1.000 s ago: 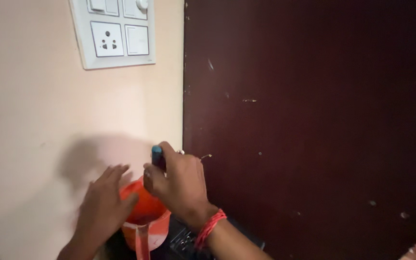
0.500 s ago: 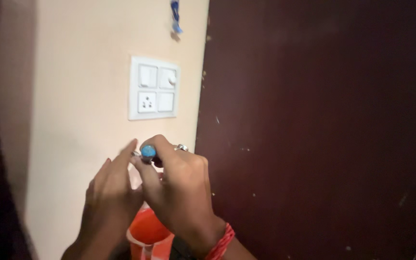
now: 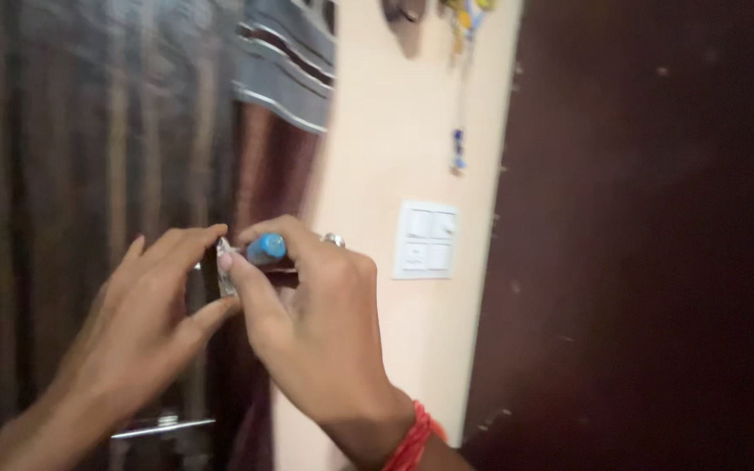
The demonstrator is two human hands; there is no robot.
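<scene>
While both hands meet left of the white wall switch plate (image 3: 427, 250), the right hand (image 3: 316, 327), red thread band (image 3: 412, 439) at its wrist, grips a small blue-capped tube (image 3: 263, 249) in closed fingers; the left hand (image 3: 146, 318) pinches a small clear piece (image 3: 225, 270) at the tube's tip, thumb and forefinger closed on it.

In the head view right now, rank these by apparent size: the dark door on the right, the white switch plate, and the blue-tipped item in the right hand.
1. Dark door, by far the largest.
2. White switch plate.
3. Blue-tipped item; it looks smallest, though fingers hide part of it and it is nearer the camera, so this is unsure.
</scene>
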